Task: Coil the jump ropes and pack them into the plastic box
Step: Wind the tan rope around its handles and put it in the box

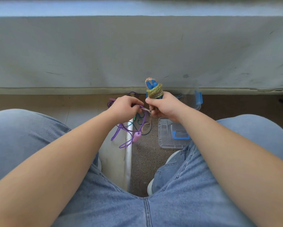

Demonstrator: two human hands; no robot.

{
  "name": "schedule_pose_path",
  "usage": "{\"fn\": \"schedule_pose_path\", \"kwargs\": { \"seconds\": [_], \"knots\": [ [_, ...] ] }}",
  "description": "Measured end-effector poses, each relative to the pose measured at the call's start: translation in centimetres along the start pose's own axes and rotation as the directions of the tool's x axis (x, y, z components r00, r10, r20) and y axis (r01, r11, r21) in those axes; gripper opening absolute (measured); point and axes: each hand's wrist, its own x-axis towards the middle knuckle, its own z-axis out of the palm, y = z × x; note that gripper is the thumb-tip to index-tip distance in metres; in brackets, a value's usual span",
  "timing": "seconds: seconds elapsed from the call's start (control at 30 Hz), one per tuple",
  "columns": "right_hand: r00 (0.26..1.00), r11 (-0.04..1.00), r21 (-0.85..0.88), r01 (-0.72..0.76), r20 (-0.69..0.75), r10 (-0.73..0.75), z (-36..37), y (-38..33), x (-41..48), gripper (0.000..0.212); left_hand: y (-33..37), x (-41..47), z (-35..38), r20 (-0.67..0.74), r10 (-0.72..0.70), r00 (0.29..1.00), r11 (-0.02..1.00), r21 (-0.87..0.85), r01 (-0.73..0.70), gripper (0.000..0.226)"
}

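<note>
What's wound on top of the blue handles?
A yellow-green rope is coiled round the blue handles. Their lower ends are hidden inside the right hand.

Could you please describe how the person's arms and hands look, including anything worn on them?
The left forearm and right forearm are bare to the frame's edge, no sleeves in view. The left hand and right hand wear no gloves, and no rings, watch or bracelets show. Light blue jeans cover the legs.
</note>
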Motion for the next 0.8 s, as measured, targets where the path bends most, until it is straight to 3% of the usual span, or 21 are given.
{"fn": "schedule_pose_path", "kwargs": {
  "seconds": [0.13,0.23,0.3,0.4,0.47,0.57,0.67,0.8],
  "knots": [
    [0.997,0.882,-0.466,0.074,0.003,-0.082,-0.6,0.6,0.2,0.021,-0.8,0.3,-0.6,-0.163,-0.13,0.978,0.991,-0.042,0.125,0.029],
    [0.992,0.767,-0.64,-0.045,0.064,0.111,-1.0,1.2,-0.1,0.004,-1.3,0.4,-1.0,-0.217,-0.156,0.964,0.988,-0.046,0.149,0.014],
    [0.964,0.698,-0.704,-0.132,0.074,0.256,-1.0,1.7,-0.1,0.015,-1.2,0.4,-1.2,-0.271,-0.17,0.947,0.985,-0.079,0.155,0.014],
    [0.94,0.656,-0.722,-0.221,0.022,0.341,-0.8,1.9,-0.2,0.014,-0.9,0.6,-1.2,-0.304,-0.229,0.925,0.958,-0.242,0.158,0.019],
    [0.946,0.648,-0.725,-0.235,-0.017,0.324,-0.8,1.9,0.0,0.017,-0.9,0.8,-1.3,-0.254,-0.252,0.934,0.913,-0.384,0.142,0.021],
    [0.971,0.677,-0.71,-0.191,-0.033,0.239,-0.8,1.7,-0.1,0.016,-0.4,0.6,-1.3,-0.158,-0.226,0.961,0.842,-0.527,0.112,0.003],
    [0.992,0.748,-0.652,-0.124,-0.061,0.111,-0.6,1.6,0.1,0.017,-0.6,0.7,-1.3,-0.069,-0.245,0.967,0.888,-0.417,0.195,0.028],
    [0.992,0.785,-0.616,-0.061,-0.122,-0.018,-0.8,1.4,0.7,0.038,-0.1,0.0,-1.2,0.104,-0.33,0.938,0.913,-0.217,0.346,0.027]
  ]
}}
